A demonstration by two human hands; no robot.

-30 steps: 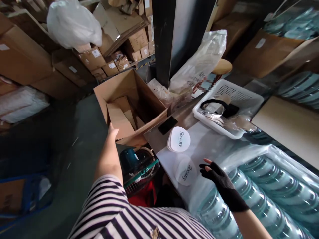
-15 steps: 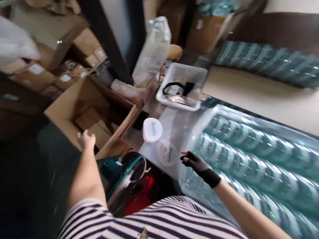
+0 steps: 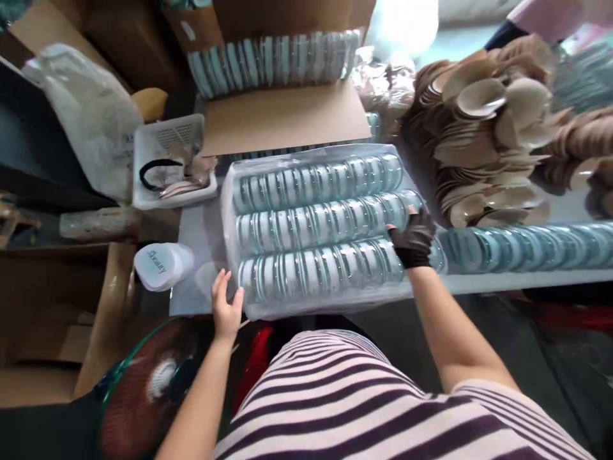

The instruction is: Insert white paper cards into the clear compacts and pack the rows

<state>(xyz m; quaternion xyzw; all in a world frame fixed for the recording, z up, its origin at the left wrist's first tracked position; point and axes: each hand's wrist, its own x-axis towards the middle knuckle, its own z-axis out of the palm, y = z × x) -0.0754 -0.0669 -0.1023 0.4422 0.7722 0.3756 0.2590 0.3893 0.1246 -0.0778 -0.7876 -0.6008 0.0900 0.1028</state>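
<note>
In front of me on the table lies a clear plastic bag (image 3: 330, 299) holding three rows of clear, bluish round plastic containers (image 3: 320, 220). My left hand (image 3: 227, 306), bare, is at the bag's near left corner with its fingers apart. My right hand (image 3: 414, 237), in a black glove with bare fingertips, rests spread on the right end of the rows. To the left of the bag stands a stack of white rounded cards (image 3: 163, 266) with "beauty" printed on the front one.
A white basket (image 3: 148, 137) with a black band stands at the back left. Piles of beige cup-shaped pieces (image 3: 479, 153) and another row of containers (image 3: 536, 248) lie to the right. An open carton (image 3: 110, 306) and a fan (image 3: 148, 383) are below left.
My view has swung to the right. My left hand has come from over the open carton to the bag's left corner. My right hand has moved from the bag's left end to its right end.
</note>
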